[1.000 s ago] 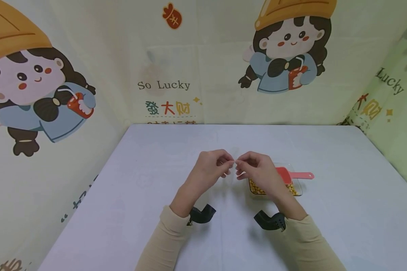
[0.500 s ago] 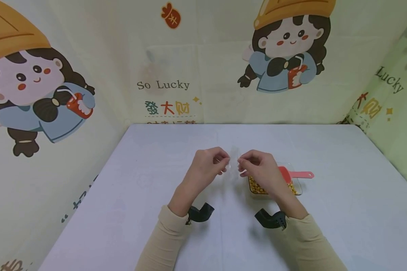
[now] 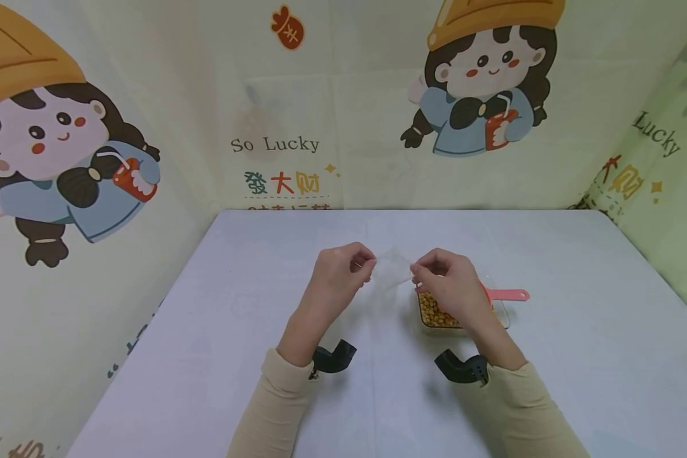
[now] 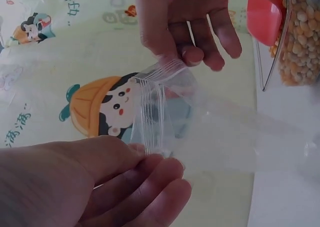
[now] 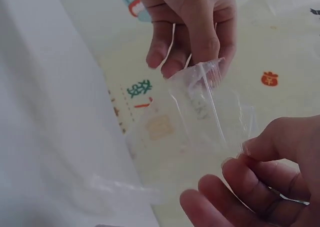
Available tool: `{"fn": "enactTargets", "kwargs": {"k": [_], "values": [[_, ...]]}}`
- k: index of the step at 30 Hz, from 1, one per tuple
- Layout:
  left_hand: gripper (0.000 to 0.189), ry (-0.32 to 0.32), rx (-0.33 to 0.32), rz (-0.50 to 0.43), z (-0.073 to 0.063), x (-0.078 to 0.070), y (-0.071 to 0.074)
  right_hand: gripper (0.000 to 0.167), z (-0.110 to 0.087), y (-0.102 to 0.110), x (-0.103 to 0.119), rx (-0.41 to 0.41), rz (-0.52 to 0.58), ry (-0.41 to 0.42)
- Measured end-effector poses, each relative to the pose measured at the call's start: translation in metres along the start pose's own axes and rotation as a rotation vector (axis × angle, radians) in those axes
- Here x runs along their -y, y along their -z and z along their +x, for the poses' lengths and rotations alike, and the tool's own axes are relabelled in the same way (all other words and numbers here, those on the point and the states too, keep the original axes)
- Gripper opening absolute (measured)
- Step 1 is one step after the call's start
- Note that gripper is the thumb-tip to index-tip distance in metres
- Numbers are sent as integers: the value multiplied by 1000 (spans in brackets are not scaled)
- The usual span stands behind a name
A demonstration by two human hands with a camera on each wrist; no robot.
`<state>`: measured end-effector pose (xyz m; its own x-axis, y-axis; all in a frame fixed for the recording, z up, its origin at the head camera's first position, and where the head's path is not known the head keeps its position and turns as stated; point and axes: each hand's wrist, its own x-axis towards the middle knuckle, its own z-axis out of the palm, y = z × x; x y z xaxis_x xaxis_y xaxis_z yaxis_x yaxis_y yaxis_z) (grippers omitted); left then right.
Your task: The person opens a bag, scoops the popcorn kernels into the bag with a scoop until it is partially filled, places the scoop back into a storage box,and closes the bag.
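Observation:
A clear zip-lock bag (image 4: 220, 132) is stretched between both hands above the table. My left hand (image 3: 339, 273) pinches one end of its zip edge between thumb and forefinger. The opposite end of that edge is pinched by my right hand (image 3: 448, 280). In the left wrist view the ridged zip strip runs from one hand to the other, and the bag's body trails away toward the table. Just beyond my right hand sits a glass container (image 3: 435, 329) of yellow corn kernels (image 3: 437, 312), partly covered by that hand. A pink scoop (image 3: 506, 294) lies across it, handle pointing right.
The white table (image 3: 263, 381) reaches back to a cartoon-printed cloth backdrop (image 3: 372, 127), which also hangs along both sides. Black wrist cameras (image 3: 334, 357) project inward from both cuffs, over the table.
My hands have drawn apart, the left going left and slightly up, the right going right. The bag's edge has spread out between them. More corn shows in the container.

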<state>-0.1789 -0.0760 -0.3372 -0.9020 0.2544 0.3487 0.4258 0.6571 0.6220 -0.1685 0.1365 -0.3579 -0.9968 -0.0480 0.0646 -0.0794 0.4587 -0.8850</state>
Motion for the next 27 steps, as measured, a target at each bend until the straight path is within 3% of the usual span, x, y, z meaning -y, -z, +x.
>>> {"fn": "enactTargets", "kwargs": {"k": [4,8,15,22,27], "values": [[4,-66,-53,116,-1,-1,2,13,-4,0,4,-86,-156,113],[5,-106,-72,195,-3,-5,3,6,-8,-1,8,-175,-237,237],[6,-150,-81,229,-5,-9,7,4,-12,-2,14,-303,-386,390],[4,-175,-33,140,-5,-9,9,6,-15,-1,17,-269,-299,385],[5,-185,9,136,-6,-9,10,9,-17,-1,18,-244,-289,381]]}}
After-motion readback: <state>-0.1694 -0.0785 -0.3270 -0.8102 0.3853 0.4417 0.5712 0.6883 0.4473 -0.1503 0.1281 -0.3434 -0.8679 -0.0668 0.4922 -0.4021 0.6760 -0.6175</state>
